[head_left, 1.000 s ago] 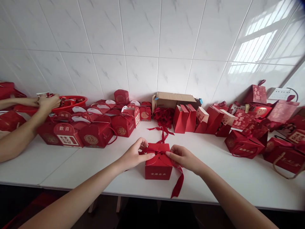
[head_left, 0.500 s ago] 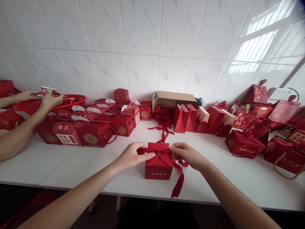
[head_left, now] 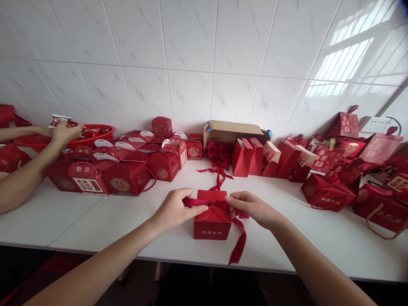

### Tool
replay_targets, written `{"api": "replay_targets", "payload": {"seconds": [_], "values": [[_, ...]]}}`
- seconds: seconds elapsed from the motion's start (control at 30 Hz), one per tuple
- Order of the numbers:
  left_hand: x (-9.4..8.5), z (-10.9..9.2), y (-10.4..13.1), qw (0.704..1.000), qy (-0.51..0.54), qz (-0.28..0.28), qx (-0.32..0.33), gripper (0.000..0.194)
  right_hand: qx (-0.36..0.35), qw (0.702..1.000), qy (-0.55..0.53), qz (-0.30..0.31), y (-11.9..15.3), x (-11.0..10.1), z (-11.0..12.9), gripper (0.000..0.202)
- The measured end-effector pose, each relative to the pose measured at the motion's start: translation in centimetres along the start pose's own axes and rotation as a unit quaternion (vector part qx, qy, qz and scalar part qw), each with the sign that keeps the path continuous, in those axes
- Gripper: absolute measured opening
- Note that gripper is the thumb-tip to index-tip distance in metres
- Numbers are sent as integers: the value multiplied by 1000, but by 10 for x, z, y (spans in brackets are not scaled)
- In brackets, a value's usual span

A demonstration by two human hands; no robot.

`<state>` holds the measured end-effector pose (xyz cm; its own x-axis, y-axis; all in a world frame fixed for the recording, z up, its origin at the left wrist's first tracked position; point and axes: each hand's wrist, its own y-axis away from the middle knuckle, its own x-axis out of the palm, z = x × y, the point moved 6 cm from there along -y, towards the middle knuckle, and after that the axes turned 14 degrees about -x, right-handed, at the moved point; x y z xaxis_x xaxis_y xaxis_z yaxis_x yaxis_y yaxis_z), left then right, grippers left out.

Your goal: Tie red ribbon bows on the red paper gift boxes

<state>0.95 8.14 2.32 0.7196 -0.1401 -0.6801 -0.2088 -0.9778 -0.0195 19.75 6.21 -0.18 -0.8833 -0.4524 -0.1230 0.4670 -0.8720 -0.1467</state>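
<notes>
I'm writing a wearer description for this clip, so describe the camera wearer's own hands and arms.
The left hand and right hand are bare, with no gloves or rings visible. No watch or bracelet shows at either wrist. No sleeve shows on either forearm before the picture cuts it off. Nail polish is too small to tell.

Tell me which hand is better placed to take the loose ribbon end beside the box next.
Probably the right hand: it's on the side where that ribbon end lies, while the left hand is across the red box.
</notes>
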Motion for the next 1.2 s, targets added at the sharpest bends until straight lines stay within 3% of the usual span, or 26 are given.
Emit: {"api": "replay_targets", "payload": {"seconds": [0.13, 0.4, 0.57, 0.7, 0.8, 0.93, 1.2], "values": [[1, 3, -1, 1000, -6, 1, -9, 45, 18, 1000, 8, -8, -2, -3, -6, 39], [-1, 20, -3, 999, -5, -18, -44, 55, -19, 999, -12, -44, 0, -17, -7, 26], [4, 28, -4, 997, 21, 7, -67, 57, -11, 999, -14, -41, 6, -19, -11, 22], [9, 27, -3, 995, 35, 42, -83, 55, 32, 999, 0, 31, 15, -18, -13, 18], [8, 23, -2, 996, 36, 38, -78, 52, 61, 993, 48, 94, 23, -17, -12, 20], [6, 19, -3, 995, 48, 38, -77, 45, 46, 992, 63, 96, 24, -17, -6, 30], [-6, 13, -2, 998, 30, -61, -17, 42, -15, 998, 25, 48, 19, -21, 4, 39]]}}
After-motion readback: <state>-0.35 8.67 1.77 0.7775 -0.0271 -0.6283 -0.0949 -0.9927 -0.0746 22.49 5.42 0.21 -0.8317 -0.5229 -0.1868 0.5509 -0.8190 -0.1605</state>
